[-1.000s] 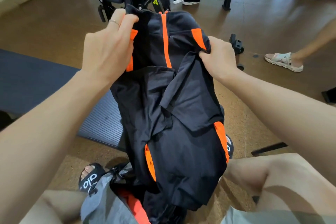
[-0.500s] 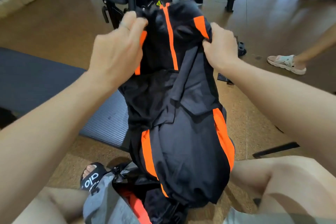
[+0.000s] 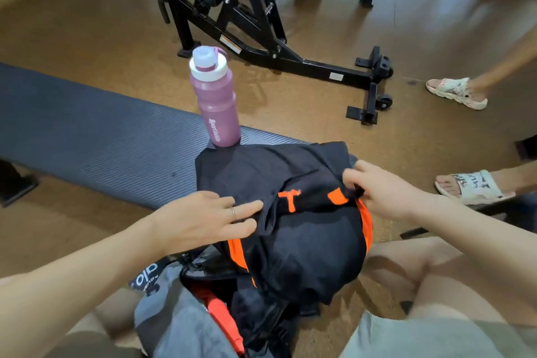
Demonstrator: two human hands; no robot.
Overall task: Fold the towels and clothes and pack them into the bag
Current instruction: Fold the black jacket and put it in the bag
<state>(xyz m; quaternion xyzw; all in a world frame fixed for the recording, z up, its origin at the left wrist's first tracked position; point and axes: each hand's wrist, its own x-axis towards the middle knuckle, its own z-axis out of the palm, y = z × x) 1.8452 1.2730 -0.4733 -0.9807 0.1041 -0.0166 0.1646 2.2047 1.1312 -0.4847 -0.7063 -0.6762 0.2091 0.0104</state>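
Note:
A black garment with orange stripes (image 3: 290,183) lies over the end of the dark padded bench (image 3: 101,136), its lower part hanging off toward the floor. My left hand (image 3: 203,218) rests flat on its left edge with the fingers straight. My right hand (image 3: 380,189) pinches a fold of the fabric at its right side. Below, between my knees, a grey bag (image 3: 174,322) stands open, with black and orange cloth showing inside it.
A pink sport bottle (image 3: 213,102) stands upright on the bench just behind the garment. A black exercise machine frame (image 3: 261,29) stands on the brown floor beyond. Other people's feet in sandals (image 3: 456,93) are at the right.
The garment was held up in the air by both hands; it now lies on the bench end. My left hand has let go and lies flat. The bottle has come into view.

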